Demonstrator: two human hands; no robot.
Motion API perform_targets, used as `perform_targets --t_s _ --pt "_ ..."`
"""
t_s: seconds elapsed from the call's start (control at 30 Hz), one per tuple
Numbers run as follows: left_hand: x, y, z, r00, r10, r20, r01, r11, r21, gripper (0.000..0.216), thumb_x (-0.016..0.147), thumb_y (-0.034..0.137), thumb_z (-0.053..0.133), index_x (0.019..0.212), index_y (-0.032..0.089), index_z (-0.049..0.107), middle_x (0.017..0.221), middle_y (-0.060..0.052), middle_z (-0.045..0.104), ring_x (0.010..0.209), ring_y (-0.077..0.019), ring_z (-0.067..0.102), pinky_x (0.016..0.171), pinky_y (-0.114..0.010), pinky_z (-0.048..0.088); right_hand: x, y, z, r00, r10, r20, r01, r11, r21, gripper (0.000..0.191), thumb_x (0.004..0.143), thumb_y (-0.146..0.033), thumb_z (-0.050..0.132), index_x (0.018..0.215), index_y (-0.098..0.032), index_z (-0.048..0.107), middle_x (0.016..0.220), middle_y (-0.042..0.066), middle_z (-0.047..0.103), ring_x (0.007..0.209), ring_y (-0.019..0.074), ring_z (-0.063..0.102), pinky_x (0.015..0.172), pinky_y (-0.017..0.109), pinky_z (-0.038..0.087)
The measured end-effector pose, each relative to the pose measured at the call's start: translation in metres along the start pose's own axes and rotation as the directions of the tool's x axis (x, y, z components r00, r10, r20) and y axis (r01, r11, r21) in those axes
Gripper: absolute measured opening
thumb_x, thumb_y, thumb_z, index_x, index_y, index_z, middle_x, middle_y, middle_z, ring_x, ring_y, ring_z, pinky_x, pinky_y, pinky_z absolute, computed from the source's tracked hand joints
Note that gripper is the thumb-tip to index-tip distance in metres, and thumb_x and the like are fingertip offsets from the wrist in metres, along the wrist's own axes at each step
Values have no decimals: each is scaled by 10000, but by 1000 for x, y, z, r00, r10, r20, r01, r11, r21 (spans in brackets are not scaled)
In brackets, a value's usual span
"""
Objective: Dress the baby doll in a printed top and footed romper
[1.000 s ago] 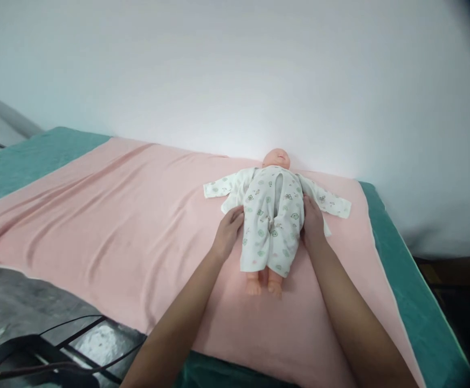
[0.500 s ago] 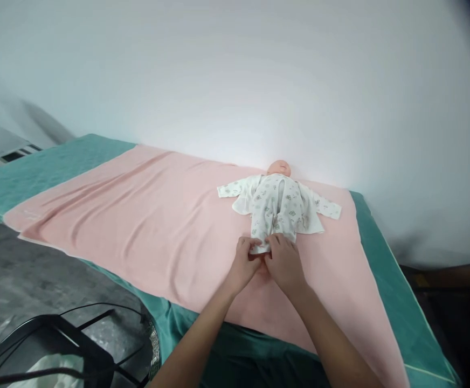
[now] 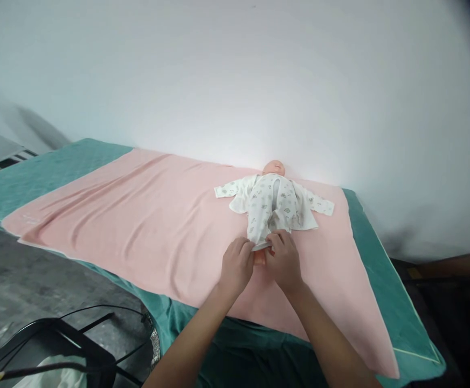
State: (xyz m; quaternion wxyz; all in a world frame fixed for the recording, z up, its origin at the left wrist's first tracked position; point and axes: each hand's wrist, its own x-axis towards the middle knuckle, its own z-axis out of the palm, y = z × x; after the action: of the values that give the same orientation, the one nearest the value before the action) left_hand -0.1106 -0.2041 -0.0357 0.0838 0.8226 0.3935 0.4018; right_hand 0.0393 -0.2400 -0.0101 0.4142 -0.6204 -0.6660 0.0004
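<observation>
A baby doll (image 3: 274, 168) lies on its back near the wall, on a pink blanket (image 3: 138, 221). It wears a white printed baby suit (image 3: 271, 205) with the sleeves spread out sideways. My left hand (image 3: 237, 267) and my right hand (image 3: 284, 261) sit side by side at the doll's feet. The fingers of both hands are closed on the bottom hem of the suit's legs. A bit of the doll's foot shows between my hands; the rest of the legs is hidden under cloth and fingers.
The pink blanket lies over a teal sheet (image 3: 36, 172) on a bed against a white wall (image 3: 235, 81). A black stand with cables (image 3: 69, 345) is on the grey floor at the lower left. The bed's right edge (image 3: 405, 318) drops to a dark floor.
My hands slid from the doll's sides down to its feet and closed on the suit's leg hems. The view pulled back, so more floor shows at left.
</observation>
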Motion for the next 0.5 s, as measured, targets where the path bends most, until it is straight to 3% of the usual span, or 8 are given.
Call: perform_targets --t_s 0.1,0.2,0.27,0.33,0.4,0.5 --pt "-8 0 -8 999 -15 -34 14 999 -29 147 933 166 433 956 197 575 874 -55 564 827 -181 534 712 -297 439 -12 -4 0 999 -2 35 -1 998 60 193 809 -56 473 897 -210 549 919 60 536 863 211 510 749 341 442" --pt "-37 10 -19 977 -213 -35 206 968 -144 135 935 197 430 947 207 564 896 -54 579 840 -186 553 734 -310 458 -29 -4 -3 989 -101 106 93 992 80 191 856 -75 466 957 -210 555 955 72 551 914 221 526 803 369 456" --pt "-80 25 -26 928 -369 55 372 899 -233 129 934 237 437 928 221 564 876 -47 593 815 -187 566 731 -315 470 -39 0 -6 984 -120 130 109 990 88 198 879 -103 472 1021 -210 560 993 81 566 943 227 534 832 392 465" --pt "-133 42 -27 858 -415 304 499 814 -297 138 925 267 453 943 240 587 850 -32 617 780 -177 586 700 -292 482 -42 6 -8 988 -88 125 73 990 124 216 892 -128 475 1069 -215 562 1020 85 576 955 225 547 840 399 479" --pt "-183 57 -22 744 -336 577 575 762 -297 128 888 239 472 856 231 595 814 -19 631 747 -166 608 684 -273 490 -42 11 -10 995 -40 96 21 982 190 197 907 -157 473 1066 -222 570 1025 85 582 958 218 563 837 391 497" --pt "-217 67 -5 565 -260 783 643 734 -220 192 770 205 566 947 234 635 1036 -55 674 979 -230 641 882 -342 492 -48 13 -24 997 28 73 -47 960 274 140 925 -222 475 1012 -241 583 978 74 595 904 210 589 800 380 521"
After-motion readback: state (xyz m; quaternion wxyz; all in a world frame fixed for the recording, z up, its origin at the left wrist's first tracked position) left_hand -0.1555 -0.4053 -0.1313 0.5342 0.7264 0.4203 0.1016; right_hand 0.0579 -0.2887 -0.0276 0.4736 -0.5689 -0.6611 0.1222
